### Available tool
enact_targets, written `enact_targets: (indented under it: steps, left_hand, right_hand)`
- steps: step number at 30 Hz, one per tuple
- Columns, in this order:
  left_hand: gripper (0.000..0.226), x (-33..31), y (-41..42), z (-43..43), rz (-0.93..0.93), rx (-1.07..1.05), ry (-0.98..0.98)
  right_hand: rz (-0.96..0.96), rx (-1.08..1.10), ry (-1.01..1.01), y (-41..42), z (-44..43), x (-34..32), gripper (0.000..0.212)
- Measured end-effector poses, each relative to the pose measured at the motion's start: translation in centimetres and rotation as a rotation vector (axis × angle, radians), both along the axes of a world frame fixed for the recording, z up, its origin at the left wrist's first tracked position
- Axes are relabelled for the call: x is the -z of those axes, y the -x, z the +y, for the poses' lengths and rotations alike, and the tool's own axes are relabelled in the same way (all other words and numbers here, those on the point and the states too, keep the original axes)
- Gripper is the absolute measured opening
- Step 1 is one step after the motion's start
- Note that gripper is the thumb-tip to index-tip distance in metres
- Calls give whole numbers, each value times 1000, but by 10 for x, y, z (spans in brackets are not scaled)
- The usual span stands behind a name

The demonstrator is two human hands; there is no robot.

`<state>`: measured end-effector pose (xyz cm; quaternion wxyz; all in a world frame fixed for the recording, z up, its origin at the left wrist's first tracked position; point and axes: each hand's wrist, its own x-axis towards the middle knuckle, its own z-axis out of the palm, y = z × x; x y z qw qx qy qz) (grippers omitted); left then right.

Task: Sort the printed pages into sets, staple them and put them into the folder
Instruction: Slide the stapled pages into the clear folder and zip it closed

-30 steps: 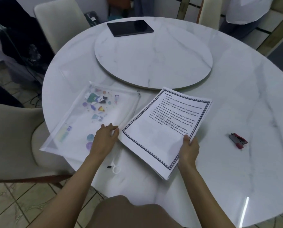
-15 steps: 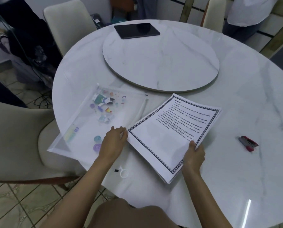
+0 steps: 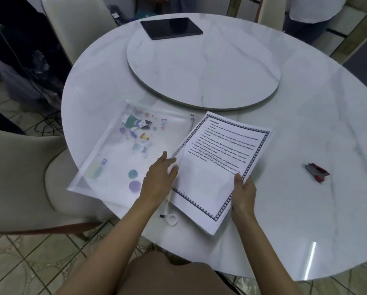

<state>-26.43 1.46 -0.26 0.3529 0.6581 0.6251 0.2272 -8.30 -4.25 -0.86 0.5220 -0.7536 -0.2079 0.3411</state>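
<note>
Head view, and everything reads off the pages (image 3: 218, 162). The bordered stack lies on the table (image 3: 306, 209), long axis running away from the person and tilted a little to the right. The right hand (image 3: 243, 192) has its grip on the stack's near right edge, thumb on top, fingers tucked under. Just left of the pages, edge touching edge, is the clear folder (image 3: 123, 158). Its zip side runs parallel to the stack's long left edge, with the pull ring (image 3: 171, 220) near the stack's front corner.

The left hand (image 3: 160, 177) lies flat on that side with fingers straight, grasping nothing and nearer the mouth. From here the pages look set to slide sideways and left. The stapler (image 3: 316, 172) sits well off to the stack's right, and I can't see any staples.
</note>
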Motion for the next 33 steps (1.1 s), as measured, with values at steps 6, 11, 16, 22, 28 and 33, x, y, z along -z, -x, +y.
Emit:
enact_targets:
  steps: [6,11,16,22,28,33]
  left_hand:
    - [41,4,64,17,63,-156,-62]
    - [48,12,129,48,279,-280,-29]
    - [57,9,151,60,301,-325,49]
    - [54,13,140,44,270,-323,77]
    - [50,6,129,34,281,-306,65]
    - [46,4,128,36,220,-290,88]
  right_hand:
    - [163,-4,54,-20,5,5,28]
    - [189,-39,46,-31,4,6,31]
    - [177,-94,47,-34,0,9,31]
    - [173,-198,43,-26,-8,13,31]
    - [200,-291,45,-28,-10,14,26]
    - [177,-346,63,-21,0,11,25]
